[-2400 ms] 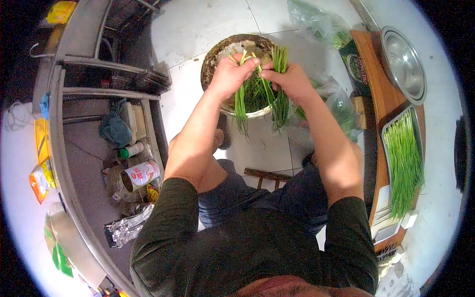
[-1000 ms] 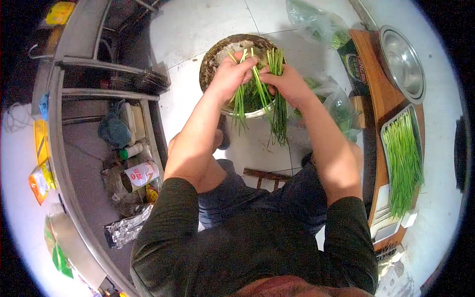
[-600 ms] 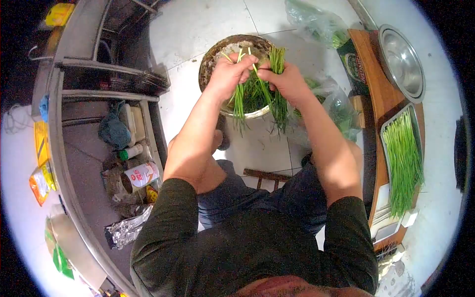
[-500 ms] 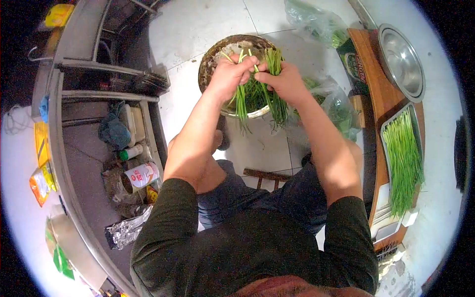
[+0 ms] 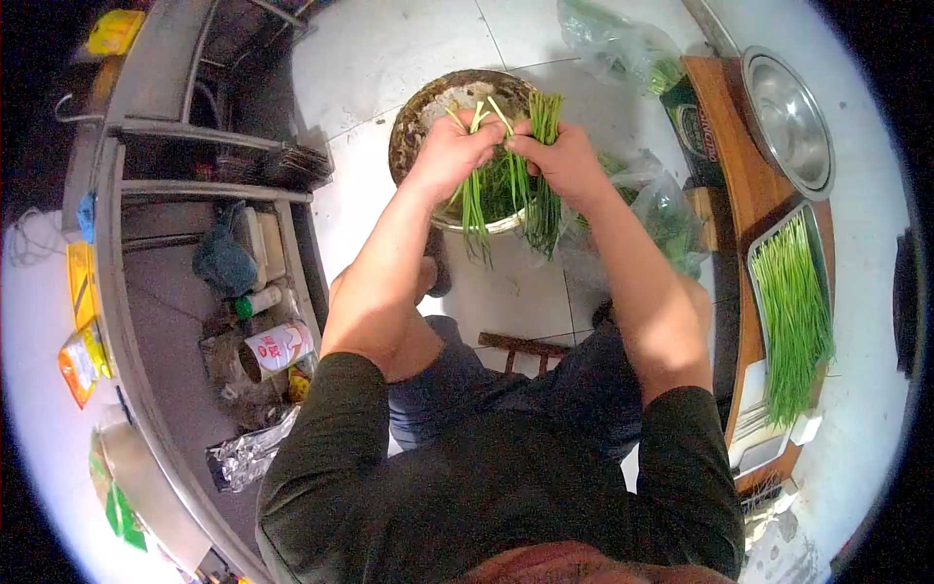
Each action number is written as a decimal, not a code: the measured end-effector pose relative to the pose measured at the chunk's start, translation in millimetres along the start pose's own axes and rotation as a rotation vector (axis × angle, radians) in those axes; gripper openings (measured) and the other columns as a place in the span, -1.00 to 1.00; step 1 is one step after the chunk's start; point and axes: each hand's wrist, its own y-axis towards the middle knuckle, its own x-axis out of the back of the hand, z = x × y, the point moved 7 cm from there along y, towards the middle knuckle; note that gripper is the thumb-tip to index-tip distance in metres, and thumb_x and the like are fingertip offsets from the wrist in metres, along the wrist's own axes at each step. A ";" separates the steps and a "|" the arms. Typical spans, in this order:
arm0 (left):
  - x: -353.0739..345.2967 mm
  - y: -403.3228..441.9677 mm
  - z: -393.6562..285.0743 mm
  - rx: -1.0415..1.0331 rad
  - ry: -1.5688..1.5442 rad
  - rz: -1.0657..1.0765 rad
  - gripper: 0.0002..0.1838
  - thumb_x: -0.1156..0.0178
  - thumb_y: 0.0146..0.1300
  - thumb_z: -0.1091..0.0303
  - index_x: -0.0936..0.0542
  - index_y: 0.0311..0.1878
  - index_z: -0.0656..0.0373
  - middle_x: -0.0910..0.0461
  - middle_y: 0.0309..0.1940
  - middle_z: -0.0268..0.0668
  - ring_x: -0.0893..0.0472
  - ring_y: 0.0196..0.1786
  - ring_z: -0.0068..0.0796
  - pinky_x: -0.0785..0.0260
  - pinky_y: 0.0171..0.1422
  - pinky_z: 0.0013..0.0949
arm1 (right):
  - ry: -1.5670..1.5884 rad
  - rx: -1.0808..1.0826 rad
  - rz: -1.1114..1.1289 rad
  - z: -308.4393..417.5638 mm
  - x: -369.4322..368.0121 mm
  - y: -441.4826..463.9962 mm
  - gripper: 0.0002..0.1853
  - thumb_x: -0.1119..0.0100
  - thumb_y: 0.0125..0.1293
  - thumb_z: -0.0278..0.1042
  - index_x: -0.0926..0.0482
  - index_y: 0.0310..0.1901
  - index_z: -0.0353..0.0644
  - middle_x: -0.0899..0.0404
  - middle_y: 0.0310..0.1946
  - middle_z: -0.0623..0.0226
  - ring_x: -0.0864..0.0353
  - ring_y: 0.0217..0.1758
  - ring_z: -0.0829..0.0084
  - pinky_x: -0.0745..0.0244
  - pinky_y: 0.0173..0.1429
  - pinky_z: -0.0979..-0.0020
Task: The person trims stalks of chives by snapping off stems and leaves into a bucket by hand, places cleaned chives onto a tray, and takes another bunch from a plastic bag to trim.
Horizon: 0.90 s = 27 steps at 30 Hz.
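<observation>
My left hand is closed round a few chives, their pale ends sticking up and the green leaves hanging down. A thicker bunch of chives is gripped in my right hand. Fingertips of both hands meet over a few stalks between them; exactly which fingers pinch these is too small to tell. Beneath the hands stands a round, stained bin with green trimmings inside.
To the right, a wooden bench bears a metal bowl and a tray of chives. Plastic bags of greens lie beside the bin. On the left, a metal shelf unit holds a can and foil.
The right hand has shifted slightly, and the thick bunch sits closer in to it. A few stalks between the fingertips have moved a little. The left hand stays nearly in place.
</observation>
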 end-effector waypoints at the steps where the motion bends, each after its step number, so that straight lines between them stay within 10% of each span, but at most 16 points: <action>1: -0.7 -1.4 -1.9 0.003 0.021 -0.002 -0.90 -0.20 0.28 0.40 -0.63 -0.26 0.22 -0.46 -0.59 -0.50 -0.30 -0.61 -0.73 -0.07 -0.52 -0.58 | -0.005 -0.003 -0.002 0.8 -0.2 -0.4 -0.80 -0.37 0.14 -0.29 -0.63 -0.29 -0.22 -0.60 -0.50 0.42 -0.50 -0.55 0.57 -0.43 -0.43 0.46; 27: 11.7 -2.4 -6.7 -0.058 0.083 -0.220 -0.83 -0.22 0.30 0.28 -0.57 -0.37 0.14 -0.42 -0.64 -0.53 -0.32 -0.61 -0.73 -0.11 -0.54 -0.55 | -0.033 -0.014 0.009 0.0 0.3 -0.9 -0.79 -0.38 0.15 -0.31 -0.60 -0.26 -0.20 -0.54 -0.51 0.50 -0.44 -0.53 0.65 -0.35 -0.43 0.53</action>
